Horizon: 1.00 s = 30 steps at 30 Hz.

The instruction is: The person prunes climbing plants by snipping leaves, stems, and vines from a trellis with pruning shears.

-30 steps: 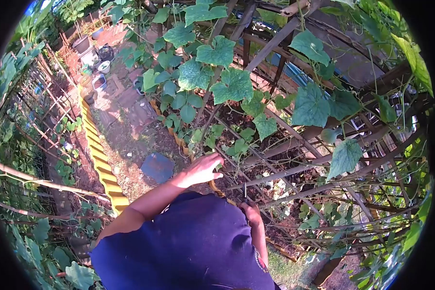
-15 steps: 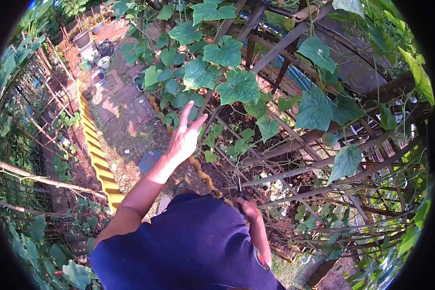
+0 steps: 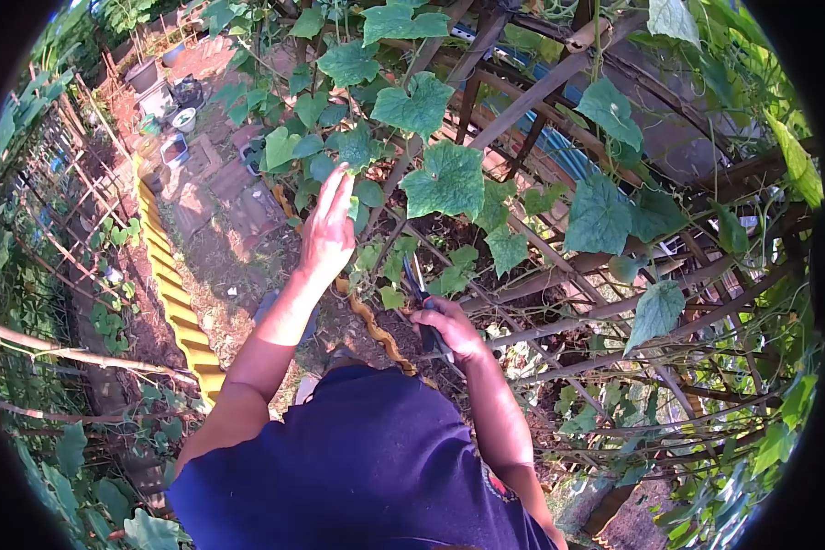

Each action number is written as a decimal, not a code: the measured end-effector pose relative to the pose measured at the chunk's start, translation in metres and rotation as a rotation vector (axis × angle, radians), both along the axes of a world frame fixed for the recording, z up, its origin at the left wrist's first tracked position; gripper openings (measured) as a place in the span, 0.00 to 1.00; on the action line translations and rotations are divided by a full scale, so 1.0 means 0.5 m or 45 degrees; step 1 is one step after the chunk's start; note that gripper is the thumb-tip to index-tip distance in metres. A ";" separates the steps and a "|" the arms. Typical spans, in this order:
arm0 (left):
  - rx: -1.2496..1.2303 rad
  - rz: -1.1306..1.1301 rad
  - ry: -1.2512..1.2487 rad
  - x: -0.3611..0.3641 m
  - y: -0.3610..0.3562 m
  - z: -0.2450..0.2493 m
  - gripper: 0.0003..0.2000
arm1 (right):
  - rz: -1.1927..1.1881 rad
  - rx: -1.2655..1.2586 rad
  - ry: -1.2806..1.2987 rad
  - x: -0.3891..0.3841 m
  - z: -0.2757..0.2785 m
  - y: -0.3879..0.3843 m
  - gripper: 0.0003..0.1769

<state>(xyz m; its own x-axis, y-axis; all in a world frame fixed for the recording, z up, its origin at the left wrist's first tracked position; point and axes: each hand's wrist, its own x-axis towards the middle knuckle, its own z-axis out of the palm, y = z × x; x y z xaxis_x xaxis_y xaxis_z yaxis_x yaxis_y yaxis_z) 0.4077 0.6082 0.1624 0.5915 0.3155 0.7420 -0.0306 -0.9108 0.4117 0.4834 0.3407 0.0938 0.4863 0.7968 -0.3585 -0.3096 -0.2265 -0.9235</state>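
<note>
Fingers stretched out and close together, my left hand [image 3: 326,240] reaches up to a broad, lobed green leaf [image 3: 357,147] on the climbing vine. Its fingertips overlap the lower edge of that leaf, and the thumb is hidden. A small bright green patch shows beside the fingers; I cannot make out what it is. My right hand [image 3: 451,328] is closed around scissors [image 3: 416,277] with dark handles and a bit of red near the pivot. Their slim blades point upward among the stems, below a large sunlit leaf [image 3: 445,181] and apart from it.
A trellis of crossed wooden poles [image 3: 532,96] carries the vine across the right side. Wavy yellow edging [image 3: 179,307] borders the path on the left, with another yellow strip [image 3: 376,332] near my feet. Pots and a white basin [image 3: 184,119] stand farther back.
My right hand has risen from beside my body toward the vine, bringing the scissors. My left hand has shifted up and left, its spread fingers coming together at the leaf.
</note>
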 end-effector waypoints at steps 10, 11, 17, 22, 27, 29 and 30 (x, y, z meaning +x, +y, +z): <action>-0.116 -0.138 0.030 -0.025 0.027 -0.013 0.37 | -0.231 -0.003 -0.187 0.075 0.103 0.201 0.18; -0.112 -0.166 0.014 -0.024 0.034 -0.018 0.37 | -0.248 -0.066 -0.223 0.082 0.109 0.212 0.17; -0.118 -0.283 -0.008 -0.015 0.065 -0.043 0.37 | -0.445 -0.125 -0.440 0.108 0.120 0.260 0.13; -0.160 -0.337 0.003 -0.014 0.078 -0.051 0.37 | -0.453 -0.146 -0.585 0.143 0.091 0.272 0.10; -0.281 -0.331 0.064 -0.014 0.084 -0.053 0.38 | -0.492 -0.102 -0.579 0.142 0.085 0.273 0.14; -0.392 -0.325 0.076 -0.019 0.082 -0.049 0.38 | -0.421 -0.261 -0.642 0.141 0.100 0.264 0.19; -0.452 -0.334 0.058 -0.026 0.081 -0.039 0.38 | -0.465 -0.096 -0.671 0.128 0.100 0.265 0.20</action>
<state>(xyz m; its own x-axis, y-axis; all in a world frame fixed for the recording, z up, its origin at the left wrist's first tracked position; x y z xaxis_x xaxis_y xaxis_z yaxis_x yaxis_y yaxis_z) 0.3948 0.6486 0.1427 0.7153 0.3809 0.5858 -0.2165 -0.6763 0.7041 0.5475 0.4732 0.1438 0.8475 0.5288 -0.0459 0.1119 -0.2626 -0.9584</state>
